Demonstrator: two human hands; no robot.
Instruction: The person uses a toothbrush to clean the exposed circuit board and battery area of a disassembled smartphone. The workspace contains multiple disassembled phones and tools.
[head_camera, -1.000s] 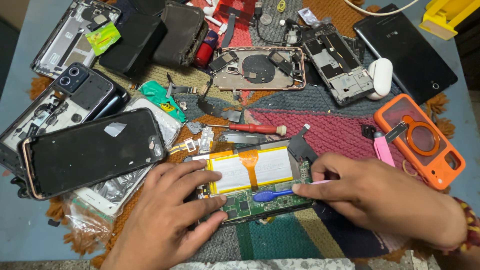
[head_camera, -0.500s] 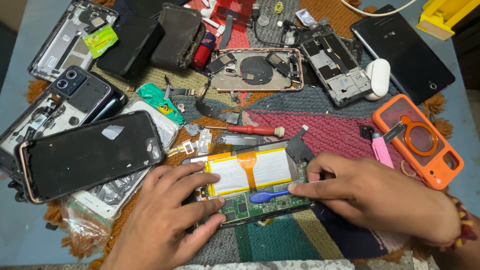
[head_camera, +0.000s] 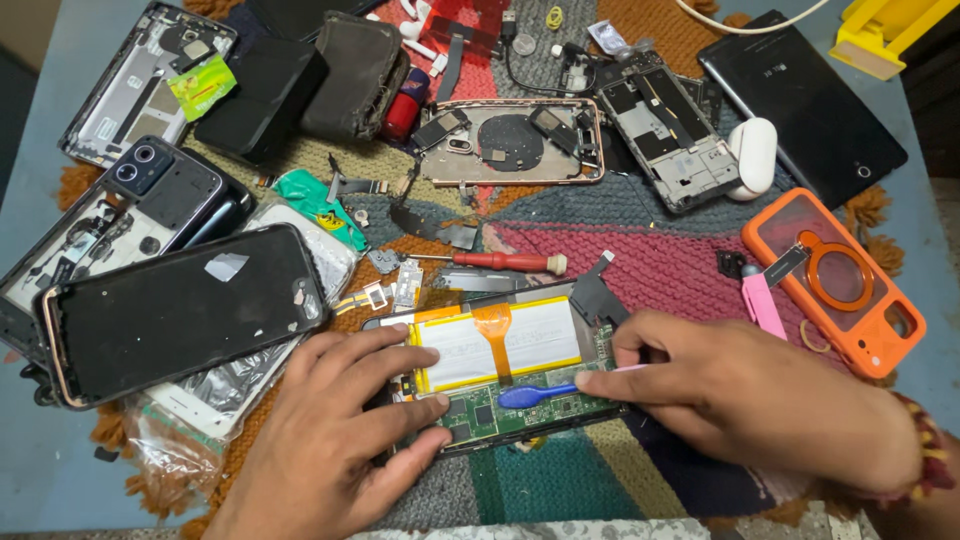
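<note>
Pressing down flat, the left hand (head_camera: 335, 440) holds the opened phone (head_camera: 500, 375) on the woven mat (head_camera: 660, 265) with open fingers. The right hand (head_camera: 740, 395) pinches a blue pry tool (head_camera: 535, 395), its tip on the green board below the yellow battery (head_camera: 500, 345).
</note>
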